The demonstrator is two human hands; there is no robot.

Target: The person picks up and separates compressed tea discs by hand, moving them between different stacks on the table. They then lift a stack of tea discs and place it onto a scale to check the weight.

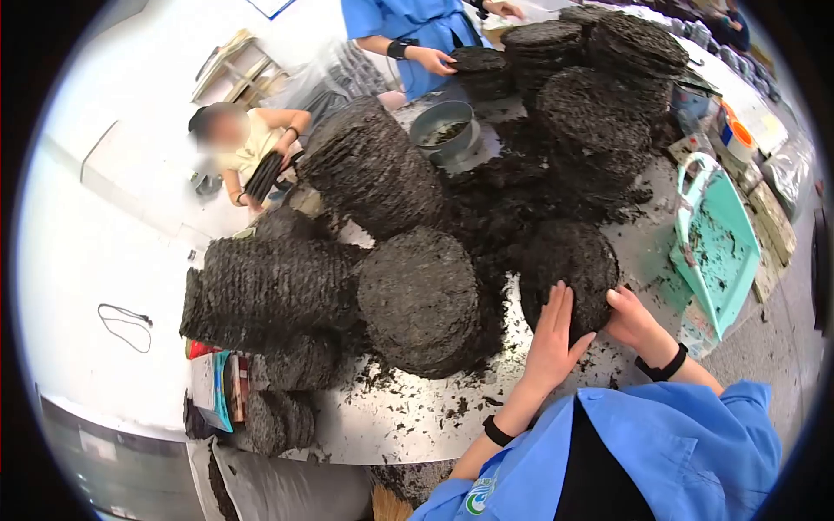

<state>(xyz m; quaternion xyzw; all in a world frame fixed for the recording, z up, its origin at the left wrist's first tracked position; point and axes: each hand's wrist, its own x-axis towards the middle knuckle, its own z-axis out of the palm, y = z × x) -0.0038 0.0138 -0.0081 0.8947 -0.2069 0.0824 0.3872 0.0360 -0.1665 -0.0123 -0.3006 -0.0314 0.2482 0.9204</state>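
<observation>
Presses the left hand (552,340) flat against the near face of a dark round stack (569,252), at three o'clock from the view's centre on the crumb-strewn metal counter (408,425), fingers (563,304) straight and released rather than gripping. Cups the right hand (632,321) on that stack's four-o'clock edge, fingers curled against it in a light grasp. Wears a black band on each wrist. Faces, at the stack's nine o'clock and just beside it, a larger toppled stack (417,300), and at its three o'clock a teal dustpan (721,247) flecked with dark crumbs. Looks farther, toward twelve o'clock, onto a grey bowl (434,111) among taller stacks, a co-worker's hand (432,59) resting on one pile (479,62), and, at ten o'clock, a seated person (252,148) gripping dark discs (263,176).
</observation>
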